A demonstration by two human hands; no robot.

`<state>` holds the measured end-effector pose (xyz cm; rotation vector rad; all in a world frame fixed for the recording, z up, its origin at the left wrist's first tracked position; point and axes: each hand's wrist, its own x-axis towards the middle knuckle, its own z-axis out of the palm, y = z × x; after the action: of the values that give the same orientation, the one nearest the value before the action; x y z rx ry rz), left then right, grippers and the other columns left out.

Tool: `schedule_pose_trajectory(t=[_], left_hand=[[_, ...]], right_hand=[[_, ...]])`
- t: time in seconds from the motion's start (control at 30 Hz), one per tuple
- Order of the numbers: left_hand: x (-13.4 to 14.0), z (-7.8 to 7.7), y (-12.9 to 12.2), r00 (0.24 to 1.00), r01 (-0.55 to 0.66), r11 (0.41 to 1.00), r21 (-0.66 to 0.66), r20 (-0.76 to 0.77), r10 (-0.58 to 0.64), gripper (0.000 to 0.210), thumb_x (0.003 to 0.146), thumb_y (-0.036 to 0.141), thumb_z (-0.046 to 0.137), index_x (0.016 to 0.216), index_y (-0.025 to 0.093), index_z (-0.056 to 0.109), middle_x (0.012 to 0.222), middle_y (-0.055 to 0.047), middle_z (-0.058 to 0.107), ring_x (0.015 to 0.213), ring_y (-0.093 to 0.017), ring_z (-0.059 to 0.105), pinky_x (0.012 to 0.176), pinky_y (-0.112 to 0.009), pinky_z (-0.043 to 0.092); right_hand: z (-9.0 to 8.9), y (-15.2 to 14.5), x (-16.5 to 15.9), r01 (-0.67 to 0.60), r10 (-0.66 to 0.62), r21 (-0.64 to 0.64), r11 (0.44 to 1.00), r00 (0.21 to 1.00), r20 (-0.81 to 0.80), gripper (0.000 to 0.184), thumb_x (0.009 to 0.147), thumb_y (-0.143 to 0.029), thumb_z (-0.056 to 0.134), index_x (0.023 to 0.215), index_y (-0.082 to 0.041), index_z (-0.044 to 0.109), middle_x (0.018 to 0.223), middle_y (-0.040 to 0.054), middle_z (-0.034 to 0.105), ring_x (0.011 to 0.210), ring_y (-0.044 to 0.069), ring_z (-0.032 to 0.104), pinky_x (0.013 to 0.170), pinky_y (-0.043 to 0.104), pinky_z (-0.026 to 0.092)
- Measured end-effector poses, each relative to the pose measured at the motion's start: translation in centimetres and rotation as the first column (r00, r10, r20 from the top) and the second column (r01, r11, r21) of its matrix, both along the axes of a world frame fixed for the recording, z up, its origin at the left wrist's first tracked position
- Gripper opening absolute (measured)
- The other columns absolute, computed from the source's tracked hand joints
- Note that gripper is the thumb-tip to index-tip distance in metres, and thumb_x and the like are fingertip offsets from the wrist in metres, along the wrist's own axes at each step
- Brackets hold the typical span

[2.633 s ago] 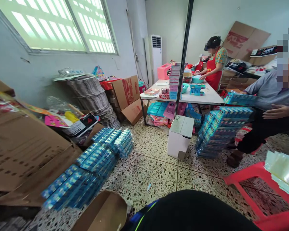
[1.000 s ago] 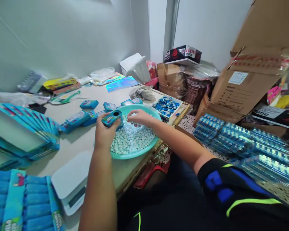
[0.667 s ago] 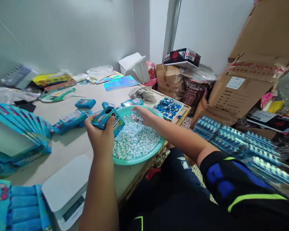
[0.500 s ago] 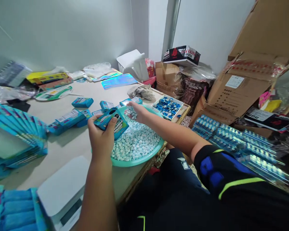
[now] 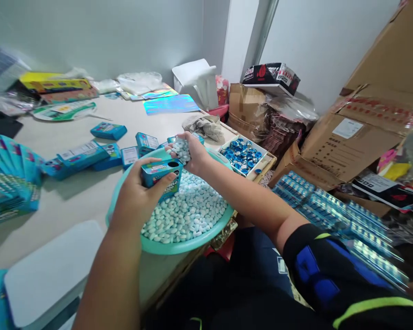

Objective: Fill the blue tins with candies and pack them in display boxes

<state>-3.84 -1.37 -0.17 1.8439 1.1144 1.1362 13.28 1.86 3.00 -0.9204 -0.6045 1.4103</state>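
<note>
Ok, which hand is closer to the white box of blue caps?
Right. The right hand, cupping pale pieces over the basin, is just left of the white box. The left hand, gripping a blue container, is farther left, across the basin.

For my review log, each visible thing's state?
Small blue printed box: top hole uncovered, in left hand.
Right hand: cupped, holding pale oval pellets.
Round turquoise plastic basin: holding pellets.
Shallow white tray: open, holding round blue caps.
White plastic scale: display unreadable.
Brown cardboard carton: flap raised.

Soft amb. light, blurry L edge, distort.
</note>
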Motion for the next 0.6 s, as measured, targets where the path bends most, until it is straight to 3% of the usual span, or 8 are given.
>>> schedule_pose_trajectory(t=[0.1, 0.17, 0.3, 0.43, 0.6], left_hand=[[0.0, -0.4, 0.0, 0.998, 0.018, 1.000, -0.019, -0.065, -0.019, 0.061, 0.074, 0.058, 0.082, 0.123, 0.027, 0.066, 0.115, -0.004, 0.073, 0.100, -0.028, 0.070, 0.087, -0.043, 0.059], [0.1, -0.5, -0.2, 0.995, 0.003, 1.000, -0.022, -0.101, -0.006, 0.060, 0.075, 0.060, 0.080, 0.124, 0.029, 0.064, 0.113, -0.004, 0.073, 0.100, -0.029, 0.071, 0.087, -0.044, 0.060], [0.5, -0.3, -0.8, 0.988, -0.044, 0.999, -0.016, -0.147, 0.041, 0.057, 0.077, 0.057, 0.080, 0.125, 0.031, 0.062, 0.108, -0.003, 0.073, 0.097, -0.030, 0.071, 0.085, -0.044, 0.060], [0.7, -0.1, -1.0, 0.987, -0.001, 1.000, -0.022, -0.160, -0.002, 0.058, 0.078, 0.057, 0.079, 0.126, 0.030, 0.062, 0.113, -0.004, 0.074, 0.100, -0.031, 0.072, 0.088, -0.044, 0.060], [0.6, -0.3, -0.9, 0.983, -0.019, 1.000, 0.021, -0.182, 0.023, 0.061, 0.077, 0.056, 0.080, 0.128, 0.026, 0.061, 0.114, -0.007, 0.074, 0.102, -0.032, 0.071, 0.086, -0.041, 0.060]], right_hand=[[0.6, 0.0, -0.6, -0.019, 0.022, 0.017, 1.000, 0.982, -0.189, 0.016, 0.103, -0.028, 0.045, 0.088, -0.022, 0.045, 0.068, -0.0029, 0.049, 0.057, 0.012, 0.051, 0.048, 0.017, 0.042], [1.0, -0.3, -0.8, 0.029, -0.020, 0.037, 0.999, 0.978, -0.206, 0.014, 0.101, -0.028, 0.048, 0.089, -0.023, 0.045, 0.067, -0.0040, 0.047, 0.059, 0.012, 0.053, 0.049, 0.018, 0.041], [1.6, -1.3, -0.7, 0.100, -0.083, 0.125, 0.987, 0.987, -0.135, 0.011, 0.097, -0.029, 0.051, 0.089, -0.023, 0.046, 0.068, -0.0035, 0.047, 0.064, 0.013, 0.057, 0.051, 0.020, 0.038], [1.5, -2.2, -0.8, 0.054, -0.065, 0.214, 0.975, 0.997, 0.043, 0.007, 0.091, -0.028, 0.056, 0.091, -0.023, 0.051, 0.071, -0.0011, 0.053, 0.072, 0.017, 0.063, 0.055, 0.023, 0.044], [0.9, -2.3, -1.3, 0.073, -0.092, 0.238, 0.969, 0.993, 0.070, 0.014, 0.089, -0.026, 0.059, 0.081, -0.022, 0.048, 0.068, -0.0006, 0.052, 0.070, 0.018, 0.064, 0.054, 0.024, 0.048]])
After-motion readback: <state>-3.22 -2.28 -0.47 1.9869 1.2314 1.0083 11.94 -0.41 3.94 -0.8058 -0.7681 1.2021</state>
